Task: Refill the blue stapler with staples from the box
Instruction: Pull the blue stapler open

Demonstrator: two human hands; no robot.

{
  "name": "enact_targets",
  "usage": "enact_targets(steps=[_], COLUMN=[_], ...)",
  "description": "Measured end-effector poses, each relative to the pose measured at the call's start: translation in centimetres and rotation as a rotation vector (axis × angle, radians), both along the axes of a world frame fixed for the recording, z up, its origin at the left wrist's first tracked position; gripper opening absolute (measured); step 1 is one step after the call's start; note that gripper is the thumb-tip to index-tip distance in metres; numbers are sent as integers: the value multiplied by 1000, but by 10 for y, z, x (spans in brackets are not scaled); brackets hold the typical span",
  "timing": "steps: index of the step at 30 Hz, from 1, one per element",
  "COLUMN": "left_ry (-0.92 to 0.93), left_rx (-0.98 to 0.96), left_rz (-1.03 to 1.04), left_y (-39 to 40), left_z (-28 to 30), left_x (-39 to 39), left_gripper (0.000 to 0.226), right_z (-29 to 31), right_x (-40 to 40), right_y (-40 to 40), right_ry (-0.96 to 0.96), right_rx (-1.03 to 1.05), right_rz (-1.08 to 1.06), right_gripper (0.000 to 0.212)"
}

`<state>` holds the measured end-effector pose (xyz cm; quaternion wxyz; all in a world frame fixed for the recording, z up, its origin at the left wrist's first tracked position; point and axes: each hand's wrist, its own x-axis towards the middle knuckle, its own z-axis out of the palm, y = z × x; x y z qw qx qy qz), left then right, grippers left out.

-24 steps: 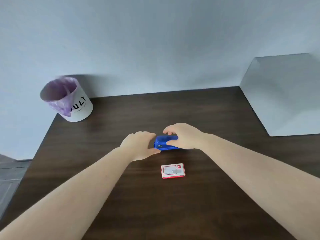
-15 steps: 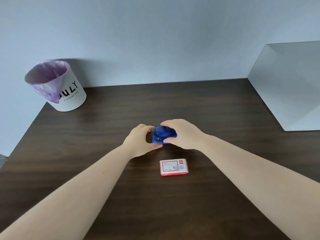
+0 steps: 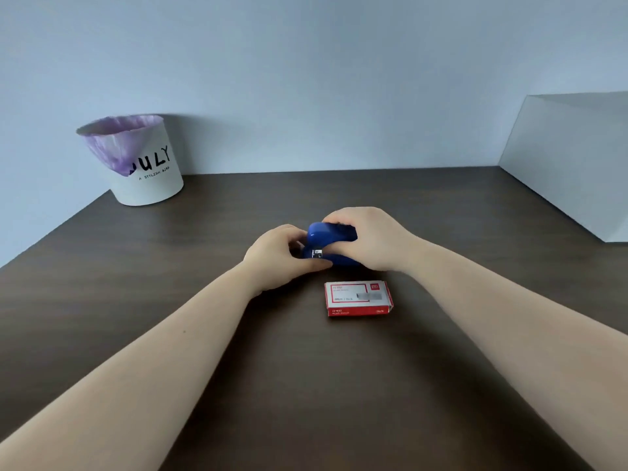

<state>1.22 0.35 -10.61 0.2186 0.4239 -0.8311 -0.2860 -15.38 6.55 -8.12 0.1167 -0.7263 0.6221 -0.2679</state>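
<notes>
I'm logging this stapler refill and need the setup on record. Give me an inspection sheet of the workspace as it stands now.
Surface: dark brown wooden table, bare in the foreground.
Job's things: blue plastic stapler, top partly lifted; red-and-white cardboard staple box, closed, flat, nearer the person than the stapler.
Clutter: white cylindrical bin with purple liner at the far left corner.
Grippers: left hand and right hand both grip the stapler.
Cables: nothing seen.
Surroundings: pale wall; white angled panel at right.

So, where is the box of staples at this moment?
In the head view the box of staples lies flat on the dark table, just nearer the person than the blue stapler, untouched.
</notes>
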Motion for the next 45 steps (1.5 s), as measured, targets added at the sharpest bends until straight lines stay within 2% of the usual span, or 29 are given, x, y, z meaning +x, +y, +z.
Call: enact_targets(steps=[8, 10, 13, 16, 20, 25, 30, 34, 38, 45], left_ry=[-42, -55, -64, -76, -89, -72, -51, -46, -55, -51], left_rx=[-67, -85, -124, -148, -163, -186, -183, -194, -212, -223], left_rz=[41, 44, 36, 13, 7, 26, 38, 37, 25, 21], left_y=[22, 20, 16, 14, 12, 13, 13, 13, 13, 13], left_z=[0, -1, -3, -4, -5, -8, -8, -8, -8, -7], left_x=[18, 19, 19, 20, 22, 22, 22, 22, 22, 24], left_gripper=[31, 30, 29, 32, 37, 39, 41, 40, 38, 36], right_z=[10, 14, 19, 22, 28, 20, 14, 9, -6, -14], right_x=[13, 12, -1, -15, -25, -48, -59, -76, -97, -99], right_y=[17, 16, 19, 30, 41, 54, 59, 64, 74, 71], right_ry=[82, 50, -223, -489, -628, -932, -846, -768, -479, -391], right_rx=[60, 92, 27, -17, 44, -4, -2, -3, 91, 104], right_rz=[-88, -76, -102, -95, 10, 12, -25, -86, -197, -215], right_gripper=[33, 31, 24, 26, 40, 36, 40, 28, 24, 27])
